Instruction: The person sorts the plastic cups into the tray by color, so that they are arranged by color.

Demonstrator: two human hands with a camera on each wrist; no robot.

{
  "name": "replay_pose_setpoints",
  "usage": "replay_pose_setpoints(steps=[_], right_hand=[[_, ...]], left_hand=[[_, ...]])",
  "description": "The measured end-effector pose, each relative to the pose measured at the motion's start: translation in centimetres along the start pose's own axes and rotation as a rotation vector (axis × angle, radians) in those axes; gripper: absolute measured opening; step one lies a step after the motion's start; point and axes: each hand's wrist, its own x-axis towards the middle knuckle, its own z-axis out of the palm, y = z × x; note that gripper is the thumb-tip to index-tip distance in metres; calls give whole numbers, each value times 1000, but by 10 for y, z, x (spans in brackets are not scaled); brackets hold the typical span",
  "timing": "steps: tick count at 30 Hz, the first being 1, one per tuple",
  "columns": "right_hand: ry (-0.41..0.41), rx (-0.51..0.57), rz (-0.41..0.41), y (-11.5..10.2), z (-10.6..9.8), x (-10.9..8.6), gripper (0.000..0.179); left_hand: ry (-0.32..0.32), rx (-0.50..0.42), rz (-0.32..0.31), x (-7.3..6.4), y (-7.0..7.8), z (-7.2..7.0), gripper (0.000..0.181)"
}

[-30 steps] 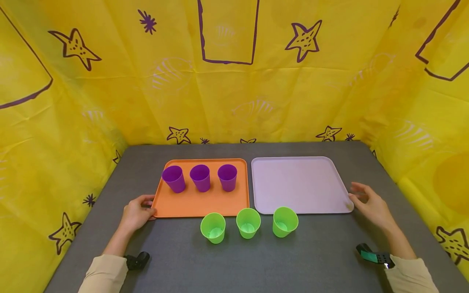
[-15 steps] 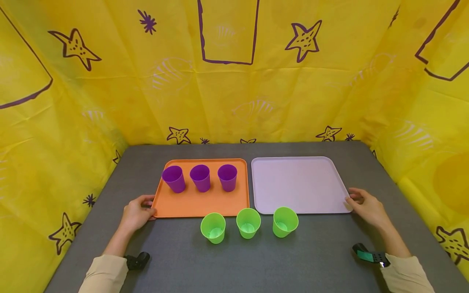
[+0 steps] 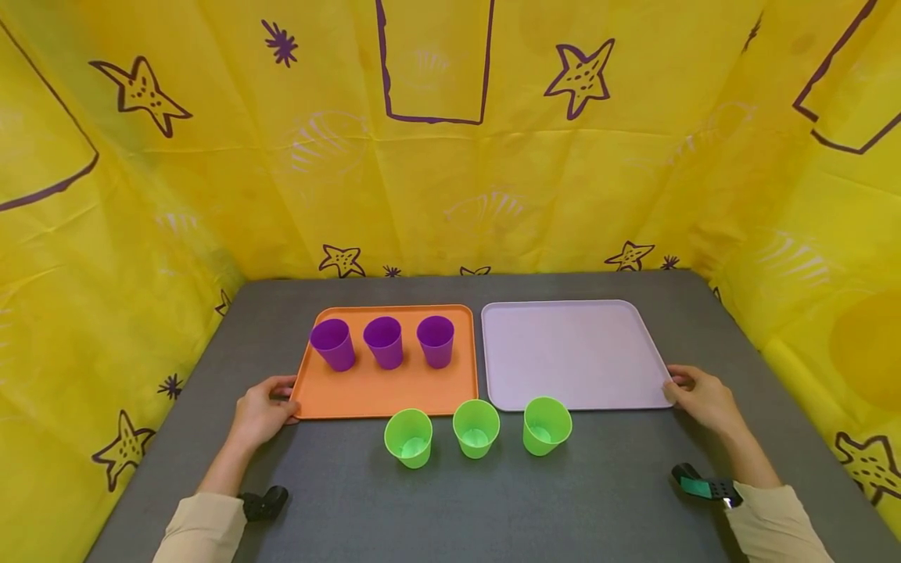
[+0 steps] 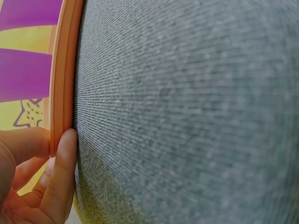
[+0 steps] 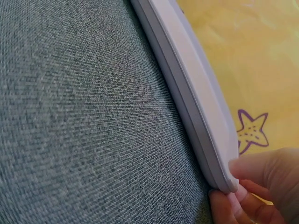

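Left of frame centre, orange tray [image 3: 387,397], long axis left-to-right; we pinch its lower-left corner with left hand [image 3: 259,411]. Right of centre, lilac tray [image 3: 573,352] likewise; our right hand [image 3: 708,399] pinches its lower-right corner. Both between hands.

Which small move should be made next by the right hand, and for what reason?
I would probably let the right hand release the lilac tray and reach for the rightmost green cup. The hand pinches that tray's corner, and no cup stands on the tray. The orange tray carries three purple cups, while the green cups stand on the table, the rightmost being nearest this hand.
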Motion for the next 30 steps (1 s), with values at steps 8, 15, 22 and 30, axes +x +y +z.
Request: replay_pose_setpoints(steps=[8,15,22,30], right_hand=[[14,-31,5,1,2,2,39],[10,-27,22,1,2,2,39],[37,-29,21,1,3,2,37],[38,-19,24,2,4,3,37]], left_hand=[[18,20,7,-1,-2,1,46],[56,118,66,-5,1,1,44],[216,259,202,-13,11,-3,36],[243,189,263,-27,32,1,33]])
